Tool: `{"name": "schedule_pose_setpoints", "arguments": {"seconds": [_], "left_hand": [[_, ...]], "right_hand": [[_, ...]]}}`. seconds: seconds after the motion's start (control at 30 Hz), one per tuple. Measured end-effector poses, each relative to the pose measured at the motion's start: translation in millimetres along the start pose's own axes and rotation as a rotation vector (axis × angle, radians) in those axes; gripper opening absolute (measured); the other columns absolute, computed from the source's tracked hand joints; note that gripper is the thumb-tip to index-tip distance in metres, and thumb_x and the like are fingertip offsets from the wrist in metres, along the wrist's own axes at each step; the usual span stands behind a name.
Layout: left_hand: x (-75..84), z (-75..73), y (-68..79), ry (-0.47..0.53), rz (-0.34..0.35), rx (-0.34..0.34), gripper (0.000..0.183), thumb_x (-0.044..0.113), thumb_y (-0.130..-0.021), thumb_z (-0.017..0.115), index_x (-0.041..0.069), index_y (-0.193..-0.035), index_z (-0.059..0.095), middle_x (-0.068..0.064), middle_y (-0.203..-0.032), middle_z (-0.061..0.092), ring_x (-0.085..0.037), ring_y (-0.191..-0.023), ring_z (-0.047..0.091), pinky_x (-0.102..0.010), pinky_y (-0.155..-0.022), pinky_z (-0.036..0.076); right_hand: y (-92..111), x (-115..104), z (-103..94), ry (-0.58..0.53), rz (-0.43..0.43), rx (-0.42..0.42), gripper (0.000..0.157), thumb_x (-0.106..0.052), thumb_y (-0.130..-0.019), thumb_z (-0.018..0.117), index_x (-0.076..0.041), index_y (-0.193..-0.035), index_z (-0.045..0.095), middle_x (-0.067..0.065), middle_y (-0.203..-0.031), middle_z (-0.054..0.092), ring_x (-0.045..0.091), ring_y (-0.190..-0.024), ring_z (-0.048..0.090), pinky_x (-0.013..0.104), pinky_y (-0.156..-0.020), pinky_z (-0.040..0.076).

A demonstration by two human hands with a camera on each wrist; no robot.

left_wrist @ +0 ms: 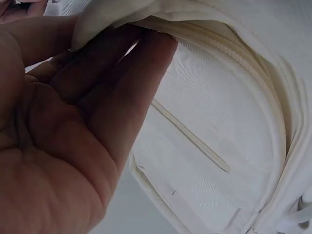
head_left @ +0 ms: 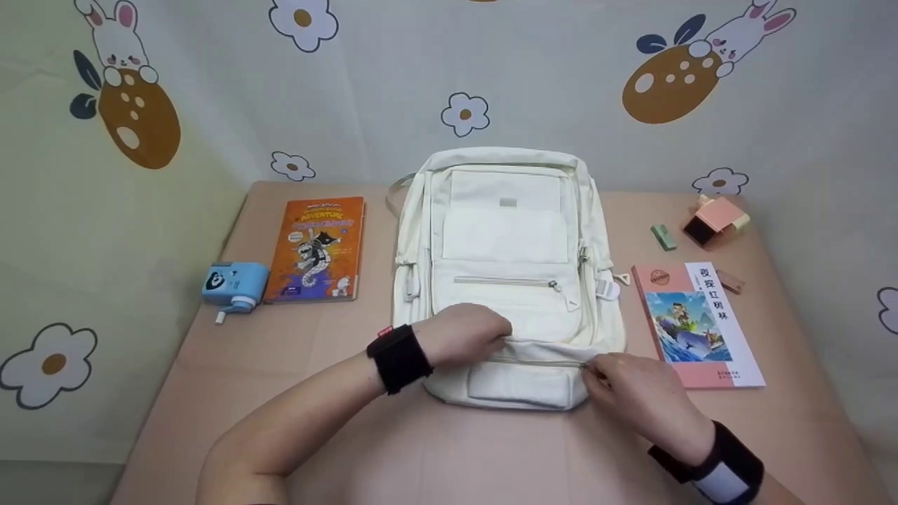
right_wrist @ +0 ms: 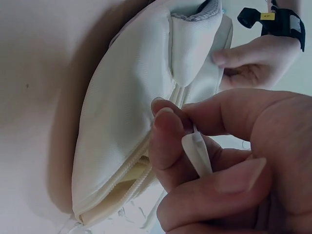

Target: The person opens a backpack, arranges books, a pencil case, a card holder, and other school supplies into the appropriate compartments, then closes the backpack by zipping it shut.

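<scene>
A cream-white backpack lies on the table with its front facing up and its bottom towards me. My left hand pinches a fold of the bag's fabric just above the lower front pocket, thumb on one side and fingers on the other. At the right end of that pocket's zipper, my right hand pinches the slider, and its pale zipper pull pokes out between the fingers. One stretch of the zipper is parted, showing yellowish lining; the slider itself is hidden by fingertips.
Left of the bag are an orange book and a blue pencil sharpener with a crank. On the right lie a pink-and-white book, a small green block, a pink box-like item and a brownish block.
</scene>
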State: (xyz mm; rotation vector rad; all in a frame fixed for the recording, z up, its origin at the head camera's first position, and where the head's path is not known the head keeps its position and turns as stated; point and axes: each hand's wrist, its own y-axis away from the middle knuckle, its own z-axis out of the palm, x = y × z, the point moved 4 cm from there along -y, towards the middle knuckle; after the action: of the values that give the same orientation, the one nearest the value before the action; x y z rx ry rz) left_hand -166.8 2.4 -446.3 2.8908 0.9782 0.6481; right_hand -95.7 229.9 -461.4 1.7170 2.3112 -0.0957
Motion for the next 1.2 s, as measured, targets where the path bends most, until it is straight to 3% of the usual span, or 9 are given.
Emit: {"name": "schedule_pose_setpoints", "arguments": {"seconds": [0.23, 0.43, 0.67, 0.97, 1.1, 1.2], "left_hand": [[-8.3, -8.2, -12.1, 0.060, -0.003, -0.087, 0.029, 0.013, -0.100, 0.062, 0.013, -0.074, 0.050, 0.003, -0.071, 0.042, -0.015, -0.072, 0.044, -0.028, -0.069, 0.037], [-13.3, -10.1, -20.5, 0.070, 0.016, -0.140, 0.035, 0.012, -0.098, 0.064, 0.013, -0.070, 0.043, 0.003, -0.069, 0.037, -0.014, -0.068, 0.040, -0.026, -0.065, 0.032], [-14.4, -12.1, -24.8, 0.062, 0.015, -0.187, 0.030, 0.015, -0.099, 0.064, 0.013, -0.073, 0.049, 0.003, -0.069, 0.044, -0.014, -0.067, 0.048, -0.026, -0.066, 0.036], [-13.2, -9.7, -18.9, 0.055, -0.012, -0.152, 0.027, 0.017, -0.099, 0.065, 0.013, -0.075, 0.053, 0.003, -0.072, 0.047, -0.014, -0.068, 0.046, -0.028, -0.066, 0.037], [-10.4, -7.4, -7.4, 0.072, -0.033, -0.133, 0.009, 0.019, -0.097, 0.066, 0.012, -0.094, 0.068, 0.004, -0.083, 0.061, -0.012, -0.077, 0.055, -0.029, -0.074, 0.045], [-10.2, -6.8, 5.7, 0.067, -0.044, -0.136, 0.026, 0.019, -0.093, 0.071, 0.011, -0.117, 0.070, 0.001, -0.100, 0.069, -0.015, -0.089, 0.061, -0.032, -0.084, 0.050]], "right_hand": [[-5, -4, -4.1, -0.039, -0.007, -0.013, 0.016, -0.020, -0.096, 0.068, -0.020, -0.079, 0.066, -0.009, -0.062, 0.047, 0.009, -0.053, 0.043, 0.028, -0.052, 0.037], [-6, -15, -8.0, 0.010, -0.081, 0.040, 0.023, -0.021, -0.099, 0.064, -0.023, -0.076, 0.061, -0.011, -0.062, 0.043, 0.007, -0.052, 0.040, 0.028, -0.049, 0.035], [-9, -33, -10.0, 0.062, -0.154, 0.096, 0.024, -0.022, -0.099, 0.065, -0.023, -0.076, 0.057, -0.013, -0.064, 0.042, 0.006, -0.051, 0.039, 0.028, -0.047, 0.034], [-19, -59, -7.3, 0.139, -0.288, 0.189, 0.032, -0.020, -0.097, 0.065, -0.019, -0.069, 0.050, -0.008, -0.060, 0.041, 0.012, -0.046, 0.038, 0.031, -0.041, 0.029], [-22, -60, -6.1, 0.140, -0.277, 0.192, 0.035, -0.019, -0.095, 0.065, -0.019, -0.065, 0.047, -0.008, -0.058, 0.038, 0.012, -0.044, 0.036, 0.032, -0.041, 0.029], [-23, -58, -5.4, 0.131, -0.257, 0.162, 0.036, -0.020, -0.095, 0.065, -0.020, -0.064, 0.048, -0.009, -0.057, 0.038, 0.011, -0.045, 0.036, 0.031, -0.041, 0.029]]}}
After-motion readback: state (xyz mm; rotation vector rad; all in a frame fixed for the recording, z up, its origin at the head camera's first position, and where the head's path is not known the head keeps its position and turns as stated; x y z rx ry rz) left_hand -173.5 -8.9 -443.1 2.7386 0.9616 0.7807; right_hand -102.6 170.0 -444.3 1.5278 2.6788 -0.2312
